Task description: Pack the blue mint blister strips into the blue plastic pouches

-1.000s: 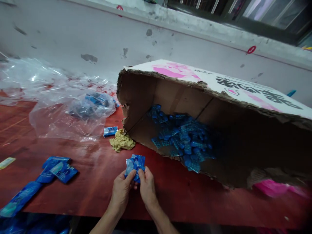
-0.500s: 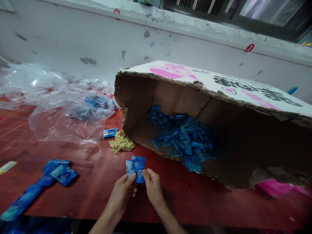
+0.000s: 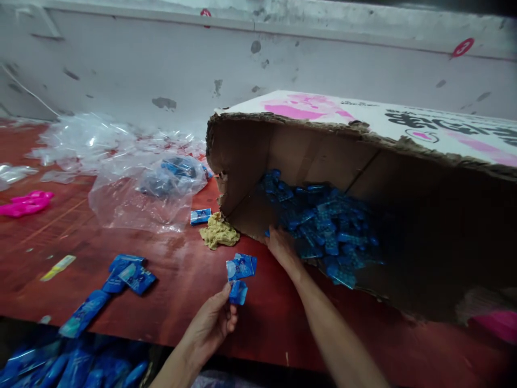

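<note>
The left hand (image 3: 212,326) pinches blue packets (image 3: 240,272) between its fingers. The right hand (image 3: 280,248) reaches into the box (image 3: 307,156), touching the pile (image 3: 323,226); its fingers are hidden.

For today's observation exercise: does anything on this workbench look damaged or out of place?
Yes. The cardboard box lies tipped on its side, its open edge ragged and torn, blue packets heaped inside. A crumpled tan cloth sits by its corner, and loose packets lie scattered on the red table.

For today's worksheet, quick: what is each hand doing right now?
Left hand: closed on blue packets.
Right hand: at the box edge, on loose packets; grip cannot be told.
</note>
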The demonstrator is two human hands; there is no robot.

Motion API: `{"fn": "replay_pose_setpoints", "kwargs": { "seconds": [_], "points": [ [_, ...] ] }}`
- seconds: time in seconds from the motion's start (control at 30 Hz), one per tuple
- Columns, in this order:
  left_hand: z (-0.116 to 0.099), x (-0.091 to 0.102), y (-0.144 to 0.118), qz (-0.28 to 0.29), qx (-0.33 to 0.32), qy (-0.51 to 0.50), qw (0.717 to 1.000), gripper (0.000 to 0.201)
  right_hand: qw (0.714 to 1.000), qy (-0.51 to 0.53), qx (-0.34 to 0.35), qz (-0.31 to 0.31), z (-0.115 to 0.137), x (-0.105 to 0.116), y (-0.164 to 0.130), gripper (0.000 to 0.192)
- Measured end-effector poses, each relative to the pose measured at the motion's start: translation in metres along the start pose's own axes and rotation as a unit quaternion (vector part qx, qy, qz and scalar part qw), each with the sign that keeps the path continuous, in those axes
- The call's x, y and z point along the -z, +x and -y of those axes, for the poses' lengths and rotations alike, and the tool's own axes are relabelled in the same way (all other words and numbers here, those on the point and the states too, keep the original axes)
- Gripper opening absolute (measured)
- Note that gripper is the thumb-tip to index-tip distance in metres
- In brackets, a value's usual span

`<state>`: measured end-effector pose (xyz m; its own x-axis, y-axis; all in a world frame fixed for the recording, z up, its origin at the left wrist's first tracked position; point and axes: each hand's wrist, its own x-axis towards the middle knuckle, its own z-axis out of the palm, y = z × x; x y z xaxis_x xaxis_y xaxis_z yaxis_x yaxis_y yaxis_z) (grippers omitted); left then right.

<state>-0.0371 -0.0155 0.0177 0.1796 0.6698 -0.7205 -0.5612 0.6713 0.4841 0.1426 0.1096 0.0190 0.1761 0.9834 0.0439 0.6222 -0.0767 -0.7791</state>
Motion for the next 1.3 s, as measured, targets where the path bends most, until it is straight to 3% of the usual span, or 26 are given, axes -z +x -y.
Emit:
{"fn": "replay_pose_setpoints", "kwargs": {
  "seconds": [0.2, 0.27, 0.33, 0.43, 0.73, 1.3],
  "points": [
    [0.004, -0.002, 0.003, -0.036, 0.001, -0.034, 0.999, 0.014, 0.990, 0.121, -0.007, 0.073, 0.007, 0.026, -0.057, 0.042],
    [0.005, -0.004, 0.005, -0.031, -0.004, -0.034, 0.999, 0.013, 0.928, 0.345, -0.037, 0.136, 0.010, 0.030, -0.083, 0.042],
    [0.007, -0.005, 0.005, -0.023, -0.010, -0.030, 0.999, 0.014, 0.869, 0.461, -0.063, 0.167, 0.011, 0.029, -0.103, 0.042],
    [0.009, -0.007, 0.005, -0.011, -0.020, -0.016, 1.000, 0.019, 0.840, 0.512, -0.076, 0.162, 0.010, 0.023, -0.118, 0.043],
    [0.012, -0.008, 0.001, 0.014, -0.054, -0.021, 0.998, 0.025, 0.869, 0.476, -0.068, 0.120, 0.015, 0.025, -0.127, 0.044],
    [0.009, -0.001, 0.000, 0.044, -0.112, -0.011, 0.993, 0.031, 0.883, 0.463, -0.006, 0.079, 0.015, 0.020, -0.146, 0.038]
  ]
}}
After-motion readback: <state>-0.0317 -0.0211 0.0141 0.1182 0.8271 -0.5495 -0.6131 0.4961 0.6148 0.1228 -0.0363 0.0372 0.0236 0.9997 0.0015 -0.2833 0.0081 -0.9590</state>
